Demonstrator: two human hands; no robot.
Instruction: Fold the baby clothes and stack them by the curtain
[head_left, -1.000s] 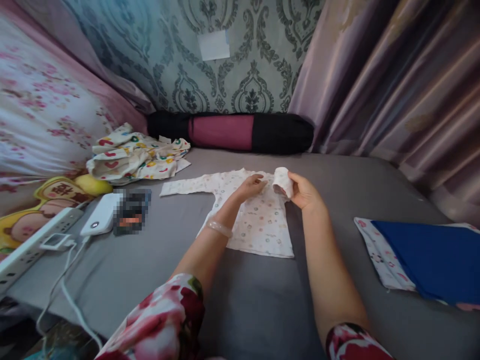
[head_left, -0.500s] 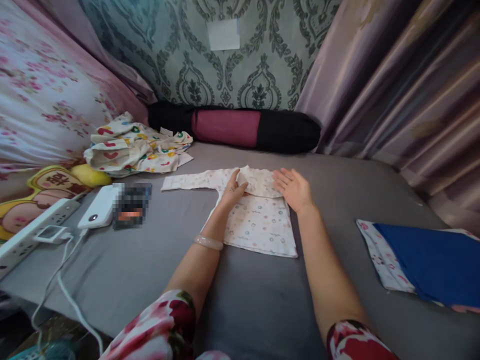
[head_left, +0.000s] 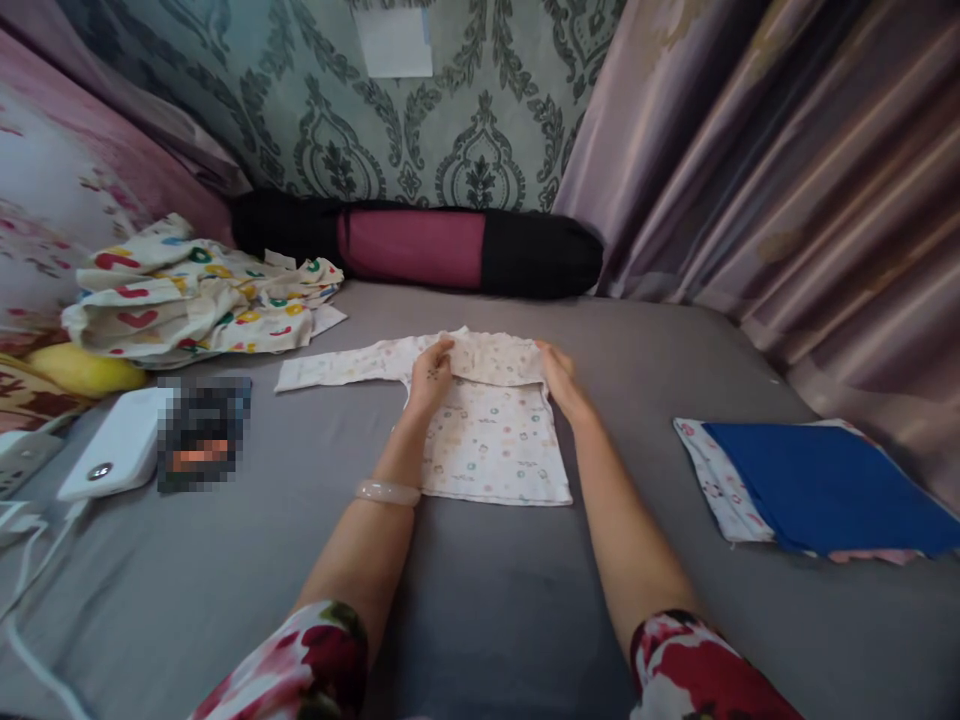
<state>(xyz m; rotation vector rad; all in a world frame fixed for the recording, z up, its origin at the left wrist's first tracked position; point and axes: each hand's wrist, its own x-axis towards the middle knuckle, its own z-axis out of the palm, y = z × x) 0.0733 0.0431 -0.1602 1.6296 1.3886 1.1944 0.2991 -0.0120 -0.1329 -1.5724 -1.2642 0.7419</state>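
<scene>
A small white shirt (head_left: 495,450) with a tiny print lies flat on the grey bed sheet. One sleeve stretches out to the left, while the other is folded across the chest. My left hand (head_left: 431,380) is closed at the left side of the chest, by the end of the folded sleeve; its fingertips are partly hidden. At the right shoulder edge, my right hand (head_left: 564,382) grips the cloth, fingers together.
A folded blue cloth (head_left: 817,485) lies on printed fabric at right. Crumpled patterned clothing (head_left: 202,295) sits back left, near a white power bank (head_left: 120,445) with a cable and a blurred dark item (head_left: 206,435). A black and maroon bolster (head_left: 412,245) lies along the wall.
My right hand has gone from spread fingers to closed at the shirt's right edge. My left hand has closed at the left of the chest. The view has shifted right.
</scene>
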